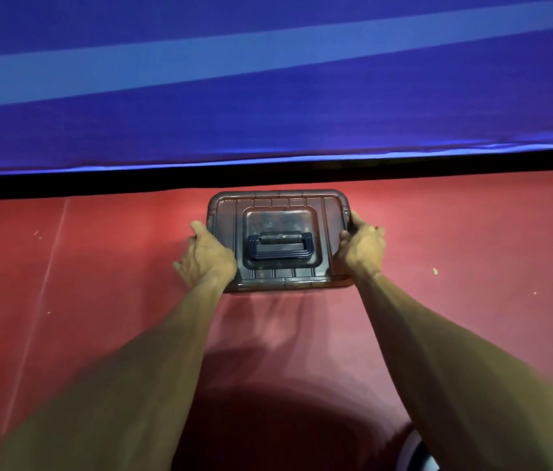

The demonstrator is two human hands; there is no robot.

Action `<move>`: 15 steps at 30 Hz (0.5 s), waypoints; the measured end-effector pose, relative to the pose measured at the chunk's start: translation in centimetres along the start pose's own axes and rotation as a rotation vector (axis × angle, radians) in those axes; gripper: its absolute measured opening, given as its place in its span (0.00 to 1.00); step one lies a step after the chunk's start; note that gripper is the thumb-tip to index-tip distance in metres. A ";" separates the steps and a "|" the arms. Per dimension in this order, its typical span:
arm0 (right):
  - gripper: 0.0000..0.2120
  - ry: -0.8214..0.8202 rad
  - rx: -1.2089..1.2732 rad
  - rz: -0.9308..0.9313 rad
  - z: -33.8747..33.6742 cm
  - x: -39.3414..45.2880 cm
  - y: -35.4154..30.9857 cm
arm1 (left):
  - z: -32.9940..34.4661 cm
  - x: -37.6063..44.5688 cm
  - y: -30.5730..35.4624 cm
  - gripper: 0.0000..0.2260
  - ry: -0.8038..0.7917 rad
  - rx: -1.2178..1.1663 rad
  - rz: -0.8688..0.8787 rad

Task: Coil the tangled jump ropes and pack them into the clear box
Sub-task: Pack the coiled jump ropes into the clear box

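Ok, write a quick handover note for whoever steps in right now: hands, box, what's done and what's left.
Left hand: grip on the left side of the clear box.
Right hand: grip on its right side.
The box sits on the red floor beside the blue barrier, lid on, dark handle folded flat.
No jump ropes in view; the box's contents can't be made out, so packing is unconfirmed.
Left: check inside.

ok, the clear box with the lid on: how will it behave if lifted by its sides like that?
The clear box looks like rigid moulded plastic, so it probably won't flex much. Its walls look smooth, so the left hand and right hand might slip. It sits low and wide on the red floor, so tipping seems unlikely.
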State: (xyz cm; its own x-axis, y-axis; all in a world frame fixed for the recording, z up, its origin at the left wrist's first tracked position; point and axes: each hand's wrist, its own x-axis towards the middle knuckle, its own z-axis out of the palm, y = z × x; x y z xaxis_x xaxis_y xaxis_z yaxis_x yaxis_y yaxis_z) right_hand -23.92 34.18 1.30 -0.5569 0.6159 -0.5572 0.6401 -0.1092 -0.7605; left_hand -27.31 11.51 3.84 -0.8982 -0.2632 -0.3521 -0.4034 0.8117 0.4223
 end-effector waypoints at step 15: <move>0.18 0.169 0.222 0.011 0.0 -2.8 -0.5 | 0.0 1.3 0.3 0.17 -0.014 -0.158 -0.128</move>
State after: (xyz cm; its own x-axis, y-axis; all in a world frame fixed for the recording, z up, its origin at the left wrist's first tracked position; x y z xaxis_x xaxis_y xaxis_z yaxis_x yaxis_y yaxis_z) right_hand -22.67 32.56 3.22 -0.4429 0.7329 -0.5164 0.5035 -0.2733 -0.8197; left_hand -28.58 11.47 3.53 -0.8359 -0.3507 -0.4222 -0.5372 0.6802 0.4987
